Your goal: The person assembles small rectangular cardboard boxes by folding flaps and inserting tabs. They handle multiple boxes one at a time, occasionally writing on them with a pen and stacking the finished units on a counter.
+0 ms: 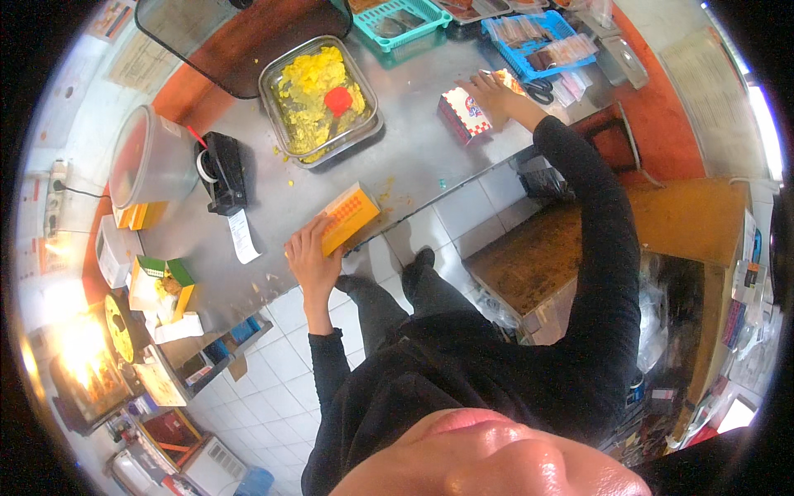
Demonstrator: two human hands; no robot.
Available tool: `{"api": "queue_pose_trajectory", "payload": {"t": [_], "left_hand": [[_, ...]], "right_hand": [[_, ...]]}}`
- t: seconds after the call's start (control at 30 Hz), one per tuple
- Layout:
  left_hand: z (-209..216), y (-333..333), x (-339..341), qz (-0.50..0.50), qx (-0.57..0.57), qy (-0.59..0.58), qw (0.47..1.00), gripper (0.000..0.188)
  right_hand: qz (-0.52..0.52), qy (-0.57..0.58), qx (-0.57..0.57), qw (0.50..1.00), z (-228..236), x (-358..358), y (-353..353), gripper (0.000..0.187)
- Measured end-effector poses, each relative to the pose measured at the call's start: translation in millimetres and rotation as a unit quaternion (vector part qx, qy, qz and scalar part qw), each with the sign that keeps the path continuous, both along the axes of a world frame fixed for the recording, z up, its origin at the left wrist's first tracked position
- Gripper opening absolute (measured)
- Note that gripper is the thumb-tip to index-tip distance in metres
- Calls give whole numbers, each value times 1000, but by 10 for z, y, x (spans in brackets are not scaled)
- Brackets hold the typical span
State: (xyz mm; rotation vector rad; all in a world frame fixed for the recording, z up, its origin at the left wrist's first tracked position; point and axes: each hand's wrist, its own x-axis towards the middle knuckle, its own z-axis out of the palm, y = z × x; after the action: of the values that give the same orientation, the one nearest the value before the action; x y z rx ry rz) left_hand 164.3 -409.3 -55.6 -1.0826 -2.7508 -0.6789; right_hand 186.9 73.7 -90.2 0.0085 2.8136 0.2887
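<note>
My left hand (313,255) is closed around the near left end of a yellow carton (351,218) with rows of orange spots, at the front edge of the metal counter. Further off to the right, my right hand (499,101) reaches over a red-and-white checkered carton (464,118). Its fingers curl over the carton's far side, partly hidden. Between and beyond the hands, a steel pan (376,124) holds a heap of yellow food pieces (318,87), with a red utensil-like thing (338,102) lying on them.
Left on the counter (405,157) are a black tape dispenser (222,174), a paper slip (242,237), a clear tub (150,157) and an opened green-yellow box (169,289). Far right are a teal basket (403,25), a blue basket (538,45) with packets, and black-handled scissors (540,91).
</note>
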Motion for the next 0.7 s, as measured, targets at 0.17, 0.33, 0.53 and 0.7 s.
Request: {"api": "queue_pose_trajectory", "payload": {"t": [0.17,0.33,0.53,0.7], "left_hand": [[-69,14,-48,-1,13,14,1000,64],[36,76,-19,15,-30,15,999,65],[34,203,-184,27,-103,-28,994,63],[-20,109,-267,-4,-80,-29,996,64]], "right_hand": [[-147,107,-100,978,-168,244,-56,127],[-265,173,-109,942,-81,532,-590,120],[-370,229,-537,723,-2,1080,-542,104],[-421,387,-601,558,334,2443,-1098,94]]}}
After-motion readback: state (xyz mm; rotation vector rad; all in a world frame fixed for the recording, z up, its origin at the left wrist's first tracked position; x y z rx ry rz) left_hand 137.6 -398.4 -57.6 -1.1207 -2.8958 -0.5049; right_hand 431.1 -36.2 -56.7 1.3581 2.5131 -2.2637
